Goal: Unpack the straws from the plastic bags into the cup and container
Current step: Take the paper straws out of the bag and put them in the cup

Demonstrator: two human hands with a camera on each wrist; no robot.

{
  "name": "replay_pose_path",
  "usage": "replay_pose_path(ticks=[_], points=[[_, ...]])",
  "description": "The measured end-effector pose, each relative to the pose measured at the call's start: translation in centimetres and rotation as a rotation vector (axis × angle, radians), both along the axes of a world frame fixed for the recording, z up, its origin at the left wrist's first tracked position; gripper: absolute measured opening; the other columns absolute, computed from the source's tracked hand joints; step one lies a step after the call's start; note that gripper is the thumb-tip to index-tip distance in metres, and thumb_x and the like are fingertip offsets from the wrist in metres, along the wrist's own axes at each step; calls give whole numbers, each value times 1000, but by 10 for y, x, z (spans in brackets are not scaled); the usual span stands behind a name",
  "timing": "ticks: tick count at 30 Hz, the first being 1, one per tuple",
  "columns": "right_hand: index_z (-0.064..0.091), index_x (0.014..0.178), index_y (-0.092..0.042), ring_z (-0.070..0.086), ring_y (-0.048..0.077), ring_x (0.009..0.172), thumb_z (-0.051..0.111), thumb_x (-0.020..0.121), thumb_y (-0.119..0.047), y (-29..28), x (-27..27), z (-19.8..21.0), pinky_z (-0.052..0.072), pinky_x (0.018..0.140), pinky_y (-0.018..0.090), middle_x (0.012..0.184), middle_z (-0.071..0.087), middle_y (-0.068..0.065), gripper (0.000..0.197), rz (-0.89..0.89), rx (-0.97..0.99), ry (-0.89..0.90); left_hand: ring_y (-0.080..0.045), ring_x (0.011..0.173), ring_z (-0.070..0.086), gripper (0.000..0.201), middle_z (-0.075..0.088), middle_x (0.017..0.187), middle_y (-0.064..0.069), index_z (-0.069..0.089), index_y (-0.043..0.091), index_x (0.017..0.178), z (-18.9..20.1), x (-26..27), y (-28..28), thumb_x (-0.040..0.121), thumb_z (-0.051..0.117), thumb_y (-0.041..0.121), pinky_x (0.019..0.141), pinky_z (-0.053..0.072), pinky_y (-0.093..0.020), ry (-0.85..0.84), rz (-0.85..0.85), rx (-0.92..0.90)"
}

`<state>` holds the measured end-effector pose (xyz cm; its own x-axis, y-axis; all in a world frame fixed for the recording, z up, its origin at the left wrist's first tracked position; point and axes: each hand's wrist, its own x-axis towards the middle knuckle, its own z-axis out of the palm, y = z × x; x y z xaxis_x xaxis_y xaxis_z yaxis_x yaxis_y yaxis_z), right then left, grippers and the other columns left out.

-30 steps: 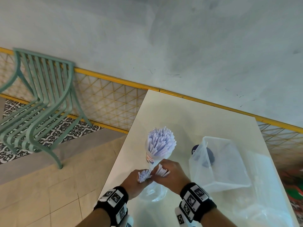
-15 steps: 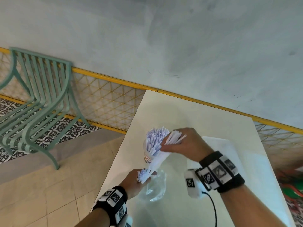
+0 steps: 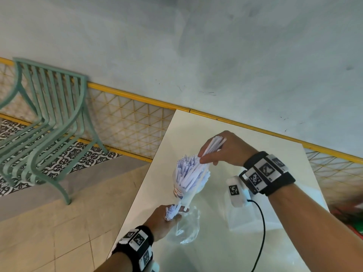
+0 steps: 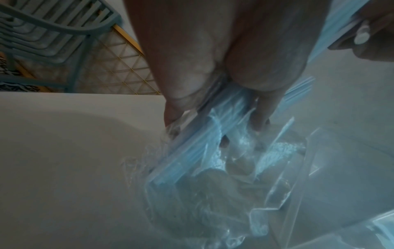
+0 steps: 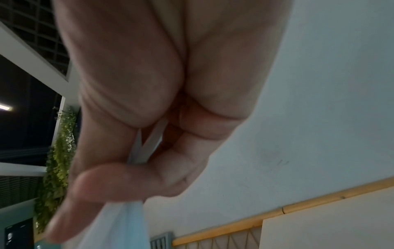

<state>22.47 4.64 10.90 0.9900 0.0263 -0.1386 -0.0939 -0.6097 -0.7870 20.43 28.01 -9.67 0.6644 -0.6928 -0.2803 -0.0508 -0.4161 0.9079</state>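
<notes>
A cup (image 3: 177,190) packed with white straws (image 3: 186,167) stands near the table's left edge. My right hand (image 3: 208,156) grips a small bunch of straws (image 3: 213,147) slanting across the cup. Their lower ends reach down close to my left hand. My left hand (image 3: 172,214) holds the mouth of a clear plastic bag (image 3: 186,228) with more straw ends (image 3: 171,210) sticking out. In the left wrist view my fingers (image 4: 262,118) pinch the bag (image 4: 213,160) round its straws. The right wrist view shows straws (image 5: 149,143) clamped between thumb and fingers.
A clear plastic container (image 3: 241,218) lies behind my right wrist, mostly hidden. The white table (image 3: 196,130) ends at a wall with a yellow rail. A green metal chair (image 3: 49,124) stands on the floor to the left.
My right hand took a bunch of straws from the bag mouth and raised it up and away, level with the top of the cup. My left hand stayed on the bag.
</notes>
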Motion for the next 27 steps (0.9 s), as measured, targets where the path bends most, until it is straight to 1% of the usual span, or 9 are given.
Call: replay_pose_path(ticks=[2,5,9,12,15,19,21,24,27], points=[[76,64,-31,65,4,52,86,72,-13,-3,3,4,45,51,11,60,72,-10,22,6,-42,3,10,93,61,26,69,114,15,70,36,109,0,1,0,95,57,19,78,40,-3,14,-1,-9],[75,60,-35,65,5,52,87,72,-14,-5,7,8,45,51,10,58,71,-10,27,22,-77,-1,13,82,61,27,69,113,14,69,36,110,2,1,-1,96,56,18,72,38,-1,2,-20,-12],[79,77,-20,69,14,59,87,71,-14,1,12,-3,53,57,19,77,77,-1,12,77,-128,40,-10,73,58,31,72,107,8,68,50,104,-6,3,-2,95,55,23,69,43,-19,31,-14,-11],[79,80,-16,72,23,67,87,70,-13,9,15,-19,60,64,34,80,77,2,14,103,-144,61,-15,71,56,33,72,106,10,66,53,103,-7,3,-2,95,55,23,66,43,-19,30,-8,-1],[78,81,-15,72,22,64,87,69,-11,16,15,-33,60,63,33,79,76,0,15,118,-157,92,-18,76,60,33,72,106,12,67,53,102,-7,4,-3,95,55,23,71,45,-19,26,-7,-1],[76,99,-23,71,18,78,90,64,-10,15,13,-45,60,66,28,95,73,-6,40,95,-158,66,-9,69,58,35,71,104,13,65,54,104,-5,4,-3,95,55,21,66,43,-14,13,-12,-12],[70,114,-29,70,23,84,92,62,-10,12,12,-42,61,65,27,107,65,-7,59,111,-131,39,-18,76,63,33,71,105,16,66,53,103,-6,4,-3,95,55,22,70,45,-16,11,-9,-4],[62,125,-33,68,18,70,92,62,-14,6,12,-28,59,63,24,115,58,-5,72,117,-174,8,-24,88,65,31,71,105,17,68,50,103,-9,4,-2,95,56,23,74,47,-17,27,2,-4],[62,123,-34,62,11,59,93,62,-17,0,15,-14,56,59,21,115,58,-7,70,102,-194,-21,-18,72,61,28,72,103,13,70,44,104,-8,5,-4,95,56,22,69,46,-16,20,0,-10]])
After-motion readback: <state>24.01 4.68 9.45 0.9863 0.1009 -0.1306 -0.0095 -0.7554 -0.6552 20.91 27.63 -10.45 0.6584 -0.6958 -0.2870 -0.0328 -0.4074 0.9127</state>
